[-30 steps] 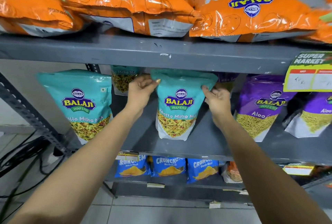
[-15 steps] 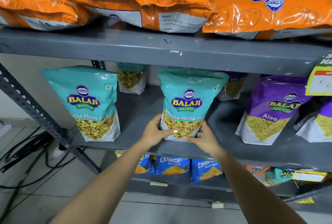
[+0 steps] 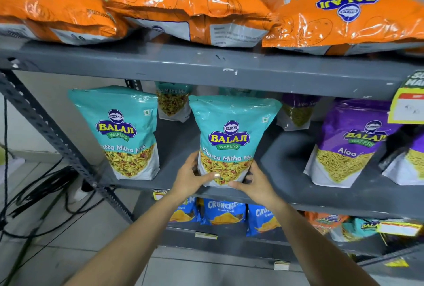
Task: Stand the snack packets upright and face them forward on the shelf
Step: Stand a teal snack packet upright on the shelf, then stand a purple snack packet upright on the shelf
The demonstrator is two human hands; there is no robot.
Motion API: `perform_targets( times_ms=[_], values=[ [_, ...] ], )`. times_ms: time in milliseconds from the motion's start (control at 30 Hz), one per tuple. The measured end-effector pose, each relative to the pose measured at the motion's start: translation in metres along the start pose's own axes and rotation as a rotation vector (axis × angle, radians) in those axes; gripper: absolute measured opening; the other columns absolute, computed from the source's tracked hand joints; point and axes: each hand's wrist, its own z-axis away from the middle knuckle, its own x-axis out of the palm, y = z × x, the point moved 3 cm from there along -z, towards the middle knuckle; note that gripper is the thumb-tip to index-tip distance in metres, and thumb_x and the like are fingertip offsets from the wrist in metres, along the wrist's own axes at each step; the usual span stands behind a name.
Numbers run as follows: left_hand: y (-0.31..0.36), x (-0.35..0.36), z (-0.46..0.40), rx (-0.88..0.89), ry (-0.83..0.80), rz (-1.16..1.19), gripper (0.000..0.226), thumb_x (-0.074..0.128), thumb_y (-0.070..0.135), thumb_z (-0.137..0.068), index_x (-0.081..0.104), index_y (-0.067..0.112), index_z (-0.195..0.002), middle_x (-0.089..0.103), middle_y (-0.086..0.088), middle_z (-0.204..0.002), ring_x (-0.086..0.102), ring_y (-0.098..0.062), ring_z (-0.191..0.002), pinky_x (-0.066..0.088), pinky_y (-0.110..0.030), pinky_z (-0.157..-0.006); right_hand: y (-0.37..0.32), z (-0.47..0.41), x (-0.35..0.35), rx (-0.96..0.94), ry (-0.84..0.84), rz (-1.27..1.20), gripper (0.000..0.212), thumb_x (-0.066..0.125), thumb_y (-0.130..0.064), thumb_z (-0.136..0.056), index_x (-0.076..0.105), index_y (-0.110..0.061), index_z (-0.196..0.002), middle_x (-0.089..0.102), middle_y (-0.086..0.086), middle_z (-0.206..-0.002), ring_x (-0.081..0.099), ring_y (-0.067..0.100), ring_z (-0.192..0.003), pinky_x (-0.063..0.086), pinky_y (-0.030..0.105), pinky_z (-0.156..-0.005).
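Shelf rack (image 3: 206, 65): grey metal, filling most of the frame; three levels show, with the middle board (image 3: 286, 164) running across the centre.
Orange bags (image 3: 195, 8): big and puffy, lying flat along the top of the frame, labels upside down, none upright.
Purple packet (image 3: 351, 143): right of centre on the middle board, upright but leaning back a little, front showing.
Left teal packet (image 3: 124, 132): left of centre, upright, label forward.
Centre teal packet (image 3: 231, 141): middle of the frame, standing near the front edge of the middle board, label square to the camera.
Small packets at the back (image 3: 172, 102): partly hidden behind the front row; their stance is hard to judge.
Left hand (image 3: 190, 176): clamped on the centre teal packet's lower left corner, thumb across the front.
Right hand (image 3: 254, 182): closed on the lower right corner, thumb along the base.
Handling: probably light, with a soft, crinkly, slick film and brittle contents, so squeezing hard risks crushing.
Where to hold: low at both base corners, as now, likely steadies the flat bottom best; the top seal suits tipping it straight.
Task state: this packet looks almost done; the orange bags are not.
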Motion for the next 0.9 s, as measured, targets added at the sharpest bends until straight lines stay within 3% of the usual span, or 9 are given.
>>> perform_targets(
  times_ms=[67, 100, 200, 367, 467, 533, 633, 767, 900],
  values=[
    [0.004, -0.001, 0.009, 0.02, 0.15, -0.043, 0.102, 0.089, 0.032, -0.061, 0.03, 0.021, -0.143, 0.053, 0.007, -0.127, 0.053, -0.01, -0.117, 0.045, -0.031, -0.097, 0.0, 0.007, -0.003, -0.026, -0.008, -0.038, 0.091, 0.088, -0.031, -0.063, 0.034, -0.038, -0.136, 0.057, -0.011, -0.13, 0.057, 0.012, -0.118, 0.052, 0.028, -0.091],
    [0.008, -0.002, 0.015, 0.058, 0.256, -0.067, 0.098, 0.09, 0.031, -0.059, 0.034, 0.02, -0.138, 0.052, 0.006, -0.119, 0.052, -0.009, -0.109, 0.044, -0.027, -0.092, 0.002, 0.011, -0.006, -0.032, 0.01, -0.063, 0.094, 0.087, -0.026, -0.065, 0.032, -0.034, -0.14, 0.056, -0.009, -0.128, 0.057, 0.01, -0.117, 0.051, 0.021, -0.087],
    [0.025, 0.007, 0.035, 0.232, 0.417, -0.119, 0.058, 0.089, 0.026, -0.06, 0.044, 0.018, -0.096, 0.045, 0.006, -0.084, 0.045, -0.005, -0.077, 0.038, -0.015, -0.068, 0.018, 0.029, -0.028, -0.039, 0.178, -0.119, 0.078, 0.08, -0.014, -0.075, 0.04, -0.022, -0.141, 0.059, 0.002, -0.122, 0.06, 0.01, -0.11, 0.05, 0.016, -0.079],
    [0.039, 0.07, 0.049, 0.482, 0.359, -0.14, 0.039, 0.074, 0.023, -0.076, 0.04, 0.009, -0.061, 0.039, 0.008, -0.058, 0.035, -0.004, -0.056, 0.031, -0.015, -0.056, 0.049, 0.077, -0.098, -0.053, 0.602, -0.027, 0.014, 0.072, -0.006, -0.082, 0.071, -0.008, -0.096, 0.074, 0.009, -0.093, 0.065, -0.014, -0.077, 0.051, 0.015, -0.075],
    [0.044, 0.125, 0.043, 0.534, 0.242, -0.155, 0.038, 0.075, 0.019, -0.079, 0.044, 0.009, -0.061, 0.042, 0.009, -0.058, 0.039, -0.011, -0.055, 0.035, -0.018, -0.056, 0.068, 0.097, -0.152, -0.026, 0.784, -0.044, 0.005, 0.073, -0.005, -0.081, 0.07, -0.005, -0.085, 0.072, 0.012, -0.082, 0.062, -0.016, -0.066, 0.048, 0.015, -0.067],
    [0.046, 0.161, 0.029, 0.501, 0.147, -0.17, 0.033, 0.076, 0.018, -0.079, 0.047, 0.009, -0.064, 0.046, 0.005, -0.06, 0.043, -0.014, -0.057, 0.038, -0.021, -0.057, 0.082, 0.102, -0.193, 0.005, 0.867, -0.078, 0.017, 0.076, -0.006, -0.078, 0.065, -0.007, -0.091, 0.07, 0.016, -0.084, 0.063, -0.006, -0.066, 0.045, 0.009, -0.063],
    [0.048, 0.212, -0.001, 0.407, 0.007, -0.217, 0.026, 0.077, 0.031, -0.075, 0.059, 0.014, -0.082, 0.057, -0.001, -0.076, 0.055, -0.017, -0.068, 0.05, -0.032, -0.066, 0.098, 0.089, -0.245, 0.08, 0.824, -0.011, 0.053, 0.084, -0.014, -0.07, 0.055, -0.008, -0.114, 0.062, 0.012, -0.108, 0.061, 0.021, -0.098, 0.048, 0.024, -0.081],
    [0.059, 0.269, -0.047, 0.196, -0.154, -0.217, 0.07, 0.085, 0.032, -0.067, 0.052, 0.011, -0.125, 0.06, 0.0, -0.117, 0.061, -0.015, -0.102, 0.05, -0.027, -0.088, 0.107, 0.055, -0.284, 0.121, 0.551, 0.143, 0.096, 0.087, -0.023, -0.066, 0.032, -0.016, -0.144, 0.047, 0.004, -0.143, 0.046, 0.023, -0.131, 0.041, 0.039, -0.102],
    [0.063, 0.31, -0.071, 0.015, -0.253, -0.148, 0.077, 0.086, 0.037, -0.064, 0.047, 0.017, -0.128, 0.059, 0.009, -0.119, 0.058, -0.01, -0.106, 0.045, -0.026, -0.091, 0.123, 0.037, -0.288, 0.038, 0.405, 0.18, 0.072, 0.085, -0.026, -0.065, 0.044, -0.036, -0.123, 0.062, -0.004, -0.124, 0.06, 0.022, -0.118, 0.049, 0.047, -0.099]
  ],
)
